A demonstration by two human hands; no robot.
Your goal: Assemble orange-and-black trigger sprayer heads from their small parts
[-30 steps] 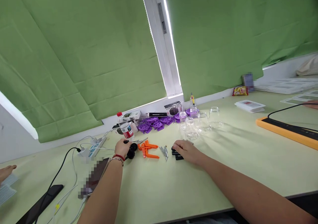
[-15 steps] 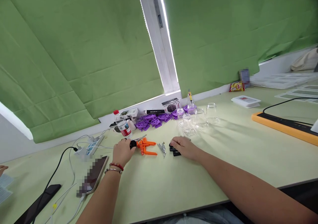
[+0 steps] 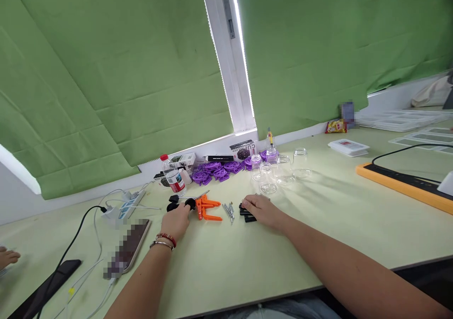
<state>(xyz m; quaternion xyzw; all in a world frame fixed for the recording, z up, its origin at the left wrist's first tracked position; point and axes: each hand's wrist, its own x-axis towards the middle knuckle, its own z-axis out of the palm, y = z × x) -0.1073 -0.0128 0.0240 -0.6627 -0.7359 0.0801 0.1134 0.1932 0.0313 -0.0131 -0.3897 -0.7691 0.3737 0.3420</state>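
My left hand (image 3: 176,222) rests on the table with its fingertips on small black wheels (image 3: 172,207) lying to the left of some orange plastic parts (image 3: 208,209). My right hand (image 3: 264,210) lies flat over a small pile of flat black parts (image 3: 245,214). Between the two hands lie several metal screws (image 3: 228,210). Behind the wheels stands a small bottle with a red cap (image 3: 171,178).
Purple plastic wheels (image 3: 212,172) and several clear glass jars (image 3: 280,170) sit further back by the wall. A phone (image 3: 127,248), a power strip (image 3: 123,206) and cables are on the left. An orange-edged black tray (image 3: 403,185) is on the right. Another person's fingers (image 3: 7,256) show at far left.
My left hand has drawn back slightly from the black wheels, so they now show beyond its fingertips. My right hand stays over the black parts. The view has shifted a little.
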